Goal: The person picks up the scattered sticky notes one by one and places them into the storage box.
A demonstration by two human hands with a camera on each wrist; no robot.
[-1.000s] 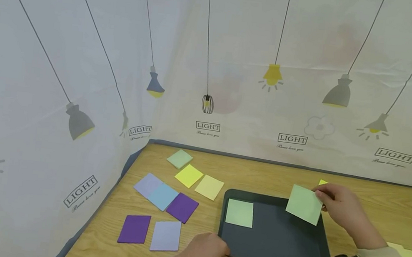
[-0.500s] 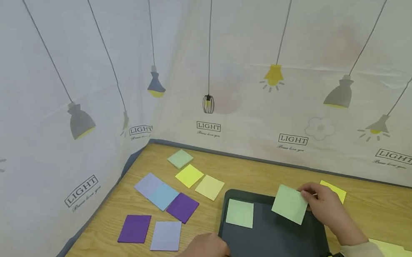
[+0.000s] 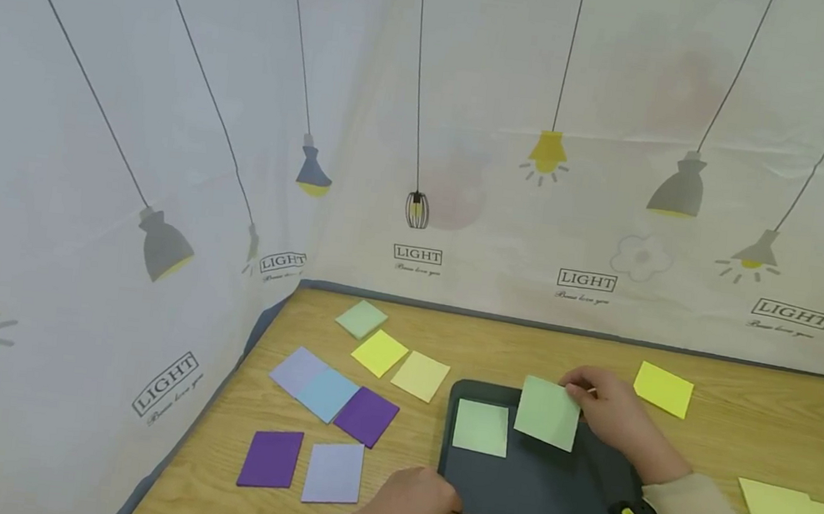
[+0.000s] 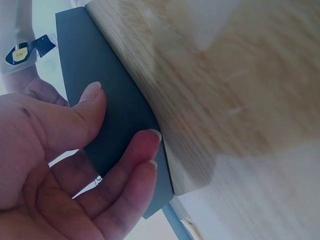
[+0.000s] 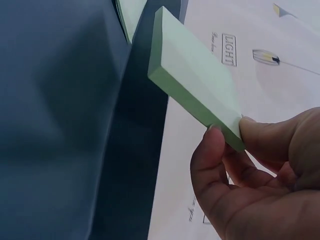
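A pale green sticky note pad [image 3: 548, 414] is pinched at one corner between the thumb and fingers of my right hand [image 3: 610, 412]. It is tilted above the back part of a dark grey tray [image 3: 508, 493]; the right wrist view shows the thickness of the pad [image 5: 200, 70]. Another light green pad [image 3: 481, 428] lies in the tray's back left corner. My left hand [image 3: 406, 512] holds the tray's near left corner, and in the left wrist view its thumb and curled fingers are at the tray wall [image 4: 115, 95].
Left of the tray lie several pads, among them a purple pad [image 3: 270, 458], a lilac pad [image 3: 332, 472] and a bright yellow pad [image 3: 379, 352]. Another yellow pad [image 3: 663, 390] is at the back right, pale yellow pads [image 3: 777, 513] at the right. A printed cloth [image 3: 507, 217] hangs behind the table.
My right hand has carried the green pad leftward over the tray, toward the pad lying there. The yellow pad behind the hand has come into full view. The left hand stays at the tray corner.
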